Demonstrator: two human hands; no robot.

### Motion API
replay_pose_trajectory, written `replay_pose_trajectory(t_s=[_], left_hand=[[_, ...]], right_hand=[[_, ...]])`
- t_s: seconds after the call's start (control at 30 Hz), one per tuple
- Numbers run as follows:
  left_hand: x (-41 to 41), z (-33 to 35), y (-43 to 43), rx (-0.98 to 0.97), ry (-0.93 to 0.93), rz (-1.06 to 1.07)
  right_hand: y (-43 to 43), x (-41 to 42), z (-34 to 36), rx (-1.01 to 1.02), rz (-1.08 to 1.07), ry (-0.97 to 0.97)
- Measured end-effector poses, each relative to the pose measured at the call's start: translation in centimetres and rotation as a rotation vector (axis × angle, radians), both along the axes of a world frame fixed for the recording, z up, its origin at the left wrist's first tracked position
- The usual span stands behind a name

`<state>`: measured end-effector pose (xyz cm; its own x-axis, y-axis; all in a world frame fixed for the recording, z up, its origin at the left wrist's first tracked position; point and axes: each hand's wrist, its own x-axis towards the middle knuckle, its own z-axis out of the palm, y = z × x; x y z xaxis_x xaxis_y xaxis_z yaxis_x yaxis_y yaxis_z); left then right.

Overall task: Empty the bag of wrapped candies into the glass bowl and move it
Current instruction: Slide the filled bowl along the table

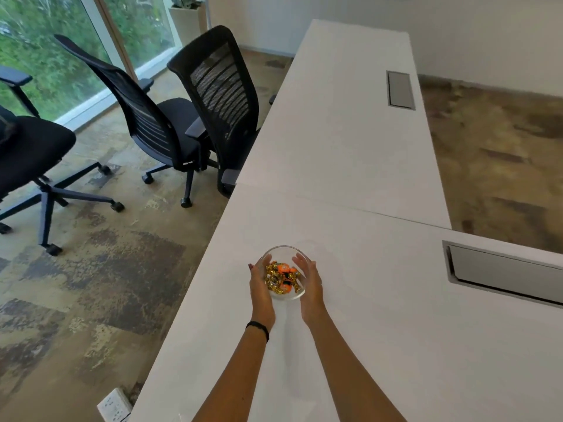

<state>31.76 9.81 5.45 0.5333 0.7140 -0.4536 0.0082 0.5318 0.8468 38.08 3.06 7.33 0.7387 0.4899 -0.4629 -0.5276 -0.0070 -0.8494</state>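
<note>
A clear glass bowl (281, 250) sits near the left edge of the white table (350, 147). Inside it lie several wrapped candies (281, 277), gold and orange. My left hand (259, 287) cups the bowl's left side and my right hand (309, 284) cups its right side, fingers curled around the glass. A black band circles my left wrist. No bag is in view.
Three black office chairs (213, 95) stand left of the table on patterned carpet. Two grey cable hatches (400, 90) are set into the tabletop at right. A white power strip (114, 405) lies on the floor at the bottom left.
</note>
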Motion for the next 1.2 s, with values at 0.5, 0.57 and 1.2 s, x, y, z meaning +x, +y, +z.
replay_pose_trajectory(t_s=[0.5,0.57,1.2], left_hand=[[8.5,3.3,-14.5,0.005,-0.075,-0.422],[9.7,3.1,-16.6,-0.003,-0.063,-0.486],[16.9,-4.2,-25.3,-0.039,0.13,-0.658]], right_hand=[[-16.1,7.3,4.6,-0.043,-0.334,-0.036],[-18.5,8.1,4.2,-0.055,-0.384,-0.026],[-28.1,13.8,-4.7,-0.142,-0.529,0.006]])
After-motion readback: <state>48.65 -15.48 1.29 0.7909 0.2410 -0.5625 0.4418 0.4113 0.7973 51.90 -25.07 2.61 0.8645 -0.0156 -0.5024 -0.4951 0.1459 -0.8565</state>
